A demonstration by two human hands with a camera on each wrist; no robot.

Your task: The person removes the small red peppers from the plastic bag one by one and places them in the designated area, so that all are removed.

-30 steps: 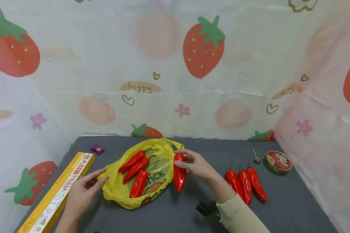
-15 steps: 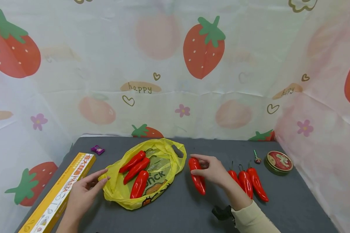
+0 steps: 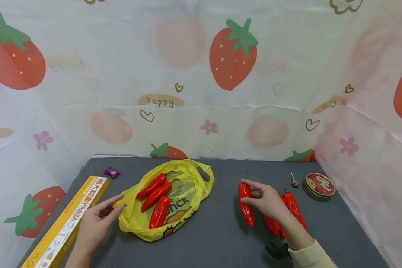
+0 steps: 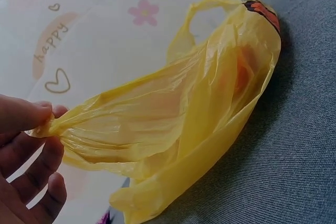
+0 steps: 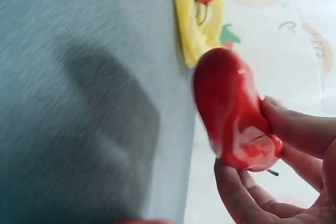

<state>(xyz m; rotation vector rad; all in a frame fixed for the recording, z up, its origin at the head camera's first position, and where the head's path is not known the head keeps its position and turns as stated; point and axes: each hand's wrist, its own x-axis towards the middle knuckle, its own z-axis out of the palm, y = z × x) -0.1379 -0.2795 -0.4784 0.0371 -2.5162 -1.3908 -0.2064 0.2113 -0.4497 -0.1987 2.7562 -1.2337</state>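
A yellow plastic bag [image 3: 134,219] lies spread at the left middle of the table with three red chili peppers [image 3: 159,211] inside. My left hand [image 3: 95,227] pinches the bag's left edge; in the left wrist view the plastic [image 4: 136,114] stretches taut from thumb and fingers. Right of the bag, my right hand [image 3: 266,201] grips another red chili pepper [image 3: 245,204] near its stem end. The right wrist view shows this pepper [image 5: 226,103] held clear of the table, its shadow falling beside it. More red peppers [image 3: 293,206] lie behind the right forearm, partly hidden.
A long yellow pasta box [image 3: 67,219] lies along the table's left side, a purple wrapped candy [image 3: 111,172] beyond it. At the right back stand a round tin [image 3: 319,186] and a small lollipop [image 3: 294,182]. A printed cloth [image 3: 187,74] hangs behind the table.
My right hand has carried the chili pepper rightward, from the bag's right edge to just left of the other loose peppers. The left hand and the bag have stayed put.
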